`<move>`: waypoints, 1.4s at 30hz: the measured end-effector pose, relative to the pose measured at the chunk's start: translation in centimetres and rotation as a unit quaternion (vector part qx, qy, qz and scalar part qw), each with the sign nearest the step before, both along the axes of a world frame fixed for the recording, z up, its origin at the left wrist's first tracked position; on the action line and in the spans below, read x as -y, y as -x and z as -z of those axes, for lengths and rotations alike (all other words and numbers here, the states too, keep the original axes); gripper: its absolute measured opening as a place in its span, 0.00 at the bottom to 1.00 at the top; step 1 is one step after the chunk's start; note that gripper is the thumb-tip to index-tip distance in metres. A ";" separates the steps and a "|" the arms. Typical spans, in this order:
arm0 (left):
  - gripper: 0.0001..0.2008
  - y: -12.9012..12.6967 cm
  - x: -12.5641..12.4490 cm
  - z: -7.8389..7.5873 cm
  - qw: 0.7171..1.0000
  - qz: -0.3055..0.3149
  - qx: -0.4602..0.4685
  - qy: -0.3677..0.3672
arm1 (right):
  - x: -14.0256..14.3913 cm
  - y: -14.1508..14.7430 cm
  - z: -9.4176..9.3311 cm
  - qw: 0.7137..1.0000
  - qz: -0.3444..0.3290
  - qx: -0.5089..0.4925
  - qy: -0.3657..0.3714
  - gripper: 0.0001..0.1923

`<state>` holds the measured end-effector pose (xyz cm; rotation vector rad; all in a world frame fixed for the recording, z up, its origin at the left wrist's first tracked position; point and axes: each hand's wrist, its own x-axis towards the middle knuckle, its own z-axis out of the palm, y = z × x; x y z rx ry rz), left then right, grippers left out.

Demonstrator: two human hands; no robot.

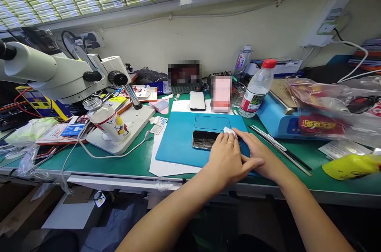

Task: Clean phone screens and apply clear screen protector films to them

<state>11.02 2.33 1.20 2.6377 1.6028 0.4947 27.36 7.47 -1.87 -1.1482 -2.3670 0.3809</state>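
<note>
A phone-shaped frame (203, 140) with a dark rim lies on a blue mat (178, 137), and grey-brown striped sections show inside it. My left hand (228, 154) covers its right end, fingers together and bent down onto a small white wipe (229, 131). From the right, my right hand (257, 151) curves around the same end, fingertips beside the wipe and thumb below. The phone's right end and the undersides of my fingers are hidden. Just behind the frame lies a thin dark-outlined screen panel (212, 122).
A microscope (59, 69) and a glass jar (108, 123) stand left. A red-capped bottle (256, 91), a blue device (276, 117), tweezers (279, 149) and a yellow bottle (351, 166) are right. A white cable (113, 156) crosses the green bench. Packed shelves hang above.
</note>
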 end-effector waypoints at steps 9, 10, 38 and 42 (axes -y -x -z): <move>0.44 0.6 2.2 0.6 1.000 0.023 0.007 -0.014 | 0.5 0.0 -0.5 1.000 -0.011 0.010 0.000 0.33; 0.43 0.9 2.3 0.6 1.000 0.026 0.007 -0.012 | 0.7 0.1 -0.6 1.000 -0.010 0.011 0.005 0.33; 0.28 12.0 6.1 0.4 0.995 -0.079 -0.025 0.051 | 1.5 0.4 -1.8 0.997 0.036 0.046 0.050 0.38; 0.28 12.0 6.2 0.5 0.995 -0.081 -0.028 0.042 | 1.5 0.4 -1.8 0.998 0.038 0.041 0.043 0.37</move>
